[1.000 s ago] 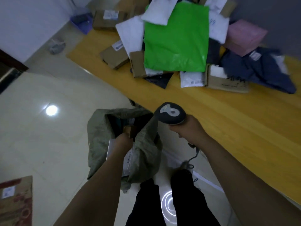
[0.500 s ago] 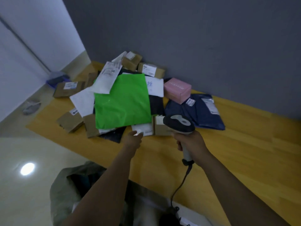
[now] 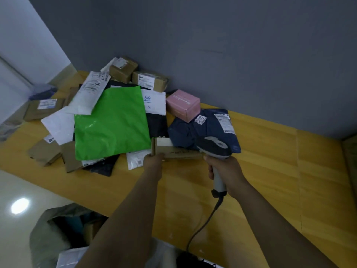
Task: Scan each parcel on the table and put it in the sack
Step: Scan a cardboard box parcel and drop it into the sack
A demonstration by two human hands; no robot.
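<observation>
Head view, looking down over both forearms at a yellow wooden bench (image 3: 270,171) set against a grey wall (image 3: 231,45).

- Left grip (image 3: 154,161): clamped on the near left end of a flat brown cardboard box (image 3: 173,149). Back of the hand faces the camera and the fingers are hidden. The box sits at the near edge of the parcel pile, between a green plastic mailer (image 3: 112,122) and the scanner head. Cannot tell whether it is lifted clear of the bench.
- Right grip (image 3: 226,171): wrapped round the handle of a grey-and-black handheld scanner (image 3: 214,147). The scanner head is just beside the box's right end. A dark cable (image 3: 202,225) trails from the handle toward the near edge.
- Pile, left and far on the bench: a pink cardboard box (image 3: 182,104) resting on navy plastic mailers (image 3: 212,124). White plastic mailers (image 3: 86,95) overlap the green one. Two labelled brown cartons (image 3: 150,80) stand by the wall, and a small white pouch (image 3: 135,160) lies just left of the left grip.
- Grey-green woven sack (image 3: 44,235): on the pale glossy floor (image 3: 29,180), near left, below the bench edge. Its mouth is open and parcels show inside.
</observation>
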